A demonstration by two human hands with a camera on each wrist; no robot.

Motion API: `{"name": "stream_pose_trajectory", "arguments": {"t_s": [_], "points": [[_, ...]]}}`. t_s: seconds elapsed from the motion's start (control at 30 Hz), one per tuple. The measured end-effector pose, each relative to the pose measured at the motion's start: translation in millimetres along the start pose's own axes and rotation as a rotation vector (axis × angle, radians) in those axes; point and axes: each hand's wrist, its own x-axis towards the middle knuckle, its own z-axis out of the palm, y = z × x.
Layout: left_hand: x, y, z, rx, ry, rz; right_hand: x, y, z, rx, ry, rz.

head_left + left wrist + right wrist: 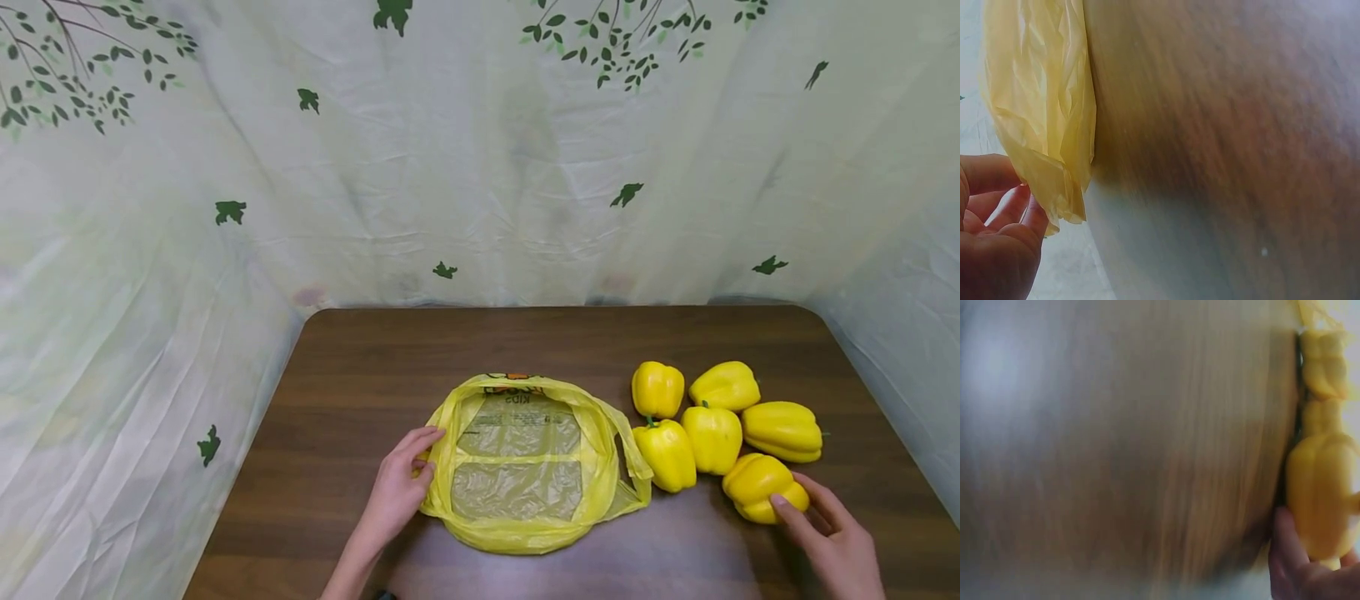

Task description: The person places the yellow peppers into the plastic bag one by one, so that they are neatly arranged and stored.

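A yellow plastic bag (517, 537) lies on the table with its wide mouth facing up, its see-through bottom showing inside. My left hand (401, 479) pinches the bag's left edge between thumb and fingers; the left wrist view shows the crinkled plastic bag (1047, 125) at the fingertips. On the right, my right hand (836, 533) grips a yellow bell pepper (757, 483), thumb on the near side and fingers behind. That bell pepper (1319, 494) also shows in the right wrist view, blurred, with the fingers of the right hand (1313, 569) against it.
Several more yellow bell peppers stand or lie close together right of the bag, among them one bell pepper (666, 454) beside the bag's right handle (637, 458). The brown wooden table (360, 358) ends at a pale curtain (480, 167) printed with leaves.
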Motion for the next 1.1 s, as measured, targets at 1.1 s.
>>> {"name": "stream_pose_trajectory", "arguments": {"t_s": [1.1], "points": [[-0.7,1.3,3.9,-0.007,0.016,-0.042,-28.2,-39.0,22.6,0.471,-0.022,-0.144]]}}
